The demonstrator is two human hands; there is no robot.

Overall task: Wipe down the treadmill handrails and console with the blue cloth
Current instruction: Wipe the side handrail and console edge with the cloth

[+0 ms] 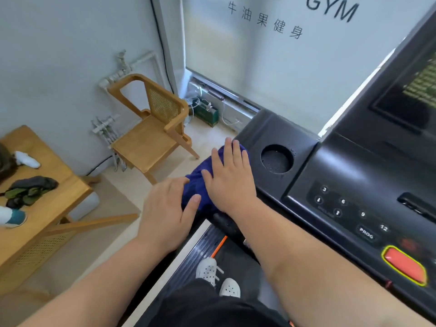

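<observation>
**Clerk:** Head view, item one: blue cloth (200, 182), bunched on the left edge of the treadmill console (349, 175), draped over the corner where the black handrail (226, 224) meets it.

**Checker:** Hands?

**Clerk:** Right hand (230, 182) lies flat on top of the cloth, palm down, fingers spread and extended toward the window; it presses, it does not clasp. Left hand (166, 208) sits just beside it at the cloth's outer edge, fingers loosely curled against the fabric, thumb touching it. Whether those fingers actually pinch the cloth, I cannot tell.

**Checker:** Console fittings?

**Clerk:** Round cup holder (276, 158), just right of the right hand's fingertips. Numbered keypad (344, 208) with a PROG key. Red stop button (404, 265) with yellow rim, lower right. Dark display screen (410, 90), upper right.

**Checker:** Surroundings?

**Clerk:** Wooden chair (153, 128) with cane back, against the wall. Wooden table (35, 208), left, carrying folded dark clothing. White shoes (218, 277) on the treadmill belt, below the arms.
</observation>
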